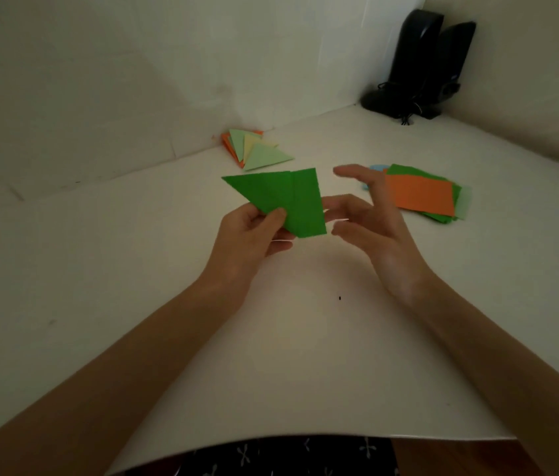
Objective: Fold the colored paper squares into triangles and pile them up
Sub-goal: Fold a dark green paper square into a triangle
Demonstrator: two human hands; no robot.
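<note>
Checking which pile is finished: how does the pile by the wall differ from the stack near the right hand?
The wall pile holds folded triangles, fanned out; the stack holds flat sheets, roughly aligned. The wall pile has pale green on top; the stack has orange. Both lie on the table and include green and orange paper.

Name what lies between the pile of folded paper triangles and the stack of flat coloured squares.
Head view: bare white table; only the right hand and the held green folded paper overlap that stretch.
</note>
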